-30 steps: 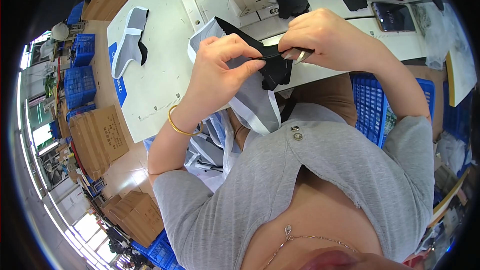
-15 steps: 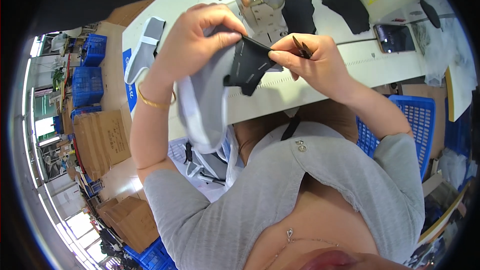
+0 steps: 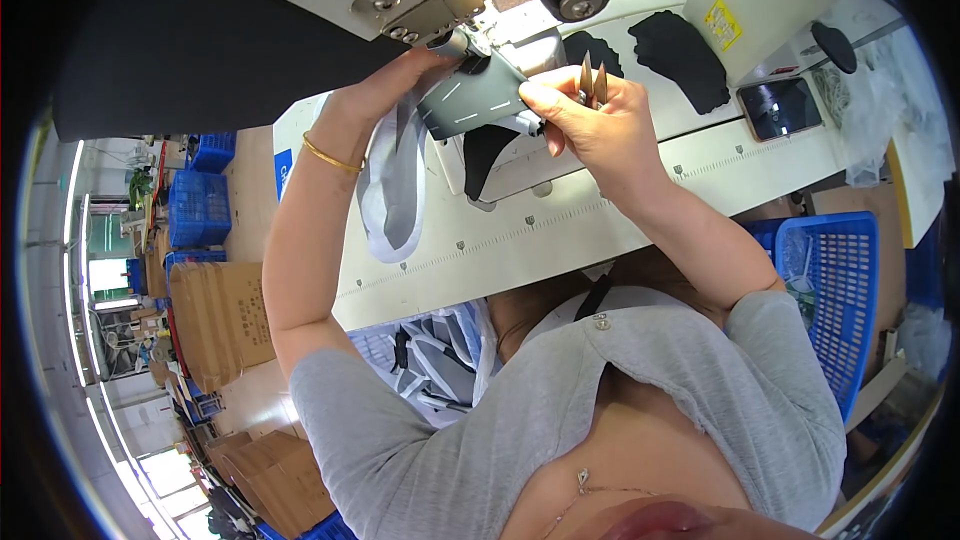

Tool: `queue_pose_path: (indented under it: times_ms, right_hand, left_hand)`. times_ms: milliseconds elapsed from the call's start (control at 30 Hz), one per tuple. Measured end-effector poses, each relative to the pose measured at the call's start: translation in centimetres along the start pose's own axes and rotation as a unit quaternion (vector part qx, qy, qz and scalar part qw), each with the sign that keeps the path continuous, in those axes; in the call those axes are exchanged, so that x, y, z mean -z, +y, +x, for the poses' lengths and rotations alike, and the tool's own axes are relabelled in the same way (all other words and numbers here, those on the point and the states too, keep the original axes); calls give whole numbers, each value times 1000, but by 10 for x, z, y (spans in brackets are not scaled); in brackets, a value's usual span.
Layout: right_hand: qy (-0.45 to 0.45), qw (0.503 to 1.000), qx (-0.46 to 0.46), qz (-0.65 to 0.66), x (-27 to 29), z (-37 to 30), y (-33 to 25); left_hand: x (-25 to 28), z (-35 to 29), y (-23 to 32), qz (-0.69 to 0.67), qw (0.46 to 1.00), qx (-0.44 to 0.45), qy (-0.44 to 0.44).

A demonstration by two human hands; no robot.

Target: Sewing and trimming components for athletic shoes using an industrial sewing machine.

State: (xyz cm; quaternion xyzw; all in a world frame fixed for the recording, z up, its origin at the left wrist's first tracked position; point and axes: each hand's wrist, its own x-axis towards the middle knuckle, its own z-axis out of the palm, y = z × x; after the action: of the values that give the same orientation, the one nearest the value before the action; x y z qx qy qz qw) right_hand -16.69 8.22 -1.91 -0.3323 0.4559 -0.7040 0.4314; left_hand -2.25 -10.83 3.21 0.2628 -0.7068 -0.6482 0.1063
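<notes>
A dark fabric piece [image 3: 470, 100] with white dashed marks is stretched between my hands, under the head of a sewing machine [image 3: 425, 10]. My left hand [image 3: 412, 72] is closed on its left end; the machine head hides part of the fingers. A grey fabric strip with white edging [image 3: 392, 190] hangs below this hand. Between thumb and fingers my right hand [image 3: 605, 130] pinches the right edge of the dark piece. Thread snips [image 3: 592, 82] sit in the same hand, blades pointing up. A black flap [image 3: 487, 155] hangs under the dark piece, over the machine bed.
Black cut pieces [image 3: 680, 60] lie beyond my right hand, near a phone [image 3: 780, 108]. A bag of grey and white pieces [image 3: 440, 355] sits below the table edge [image 3: 540, 245]. A blue basket [image 3: 840, 300] stands at right, cardboard boxes [image 3: 220, 320] at left.
Both hands have brought the dark piece up to the machine. My left hand is now partly behind the machine head. The view has shifted, showing more of the machine.
</notes>
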Motion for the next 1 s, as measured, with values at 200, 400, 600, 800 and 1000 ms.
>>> queue_pose_path:
  times_ms: [200, 400, 600, 800, 1000]
  right_hand:
    - [4, 1000, -21, 20, -7, -3, 2]
    - [-20, 999, -20, 34, -18, -6, 7]
    - [-8, 999, -28, 44, -10, -8, 1]
    - [-30, 999, -1, 20, -2, -1, 8]
    - [-21, 1000, 3, -2, 0, 0, 7]
  left_hand:
    - [26, 7, -17, 115, 993, 14, 32]
    - [31, -15, -6, 247, 961, -39, 117]
    - [22, -1, -2, 379, 906, -74, 173]
    - [50, -59, 9, 503, 826, -108, 229]
    - [-29, -90, 29, 617, 652, -169, 407]
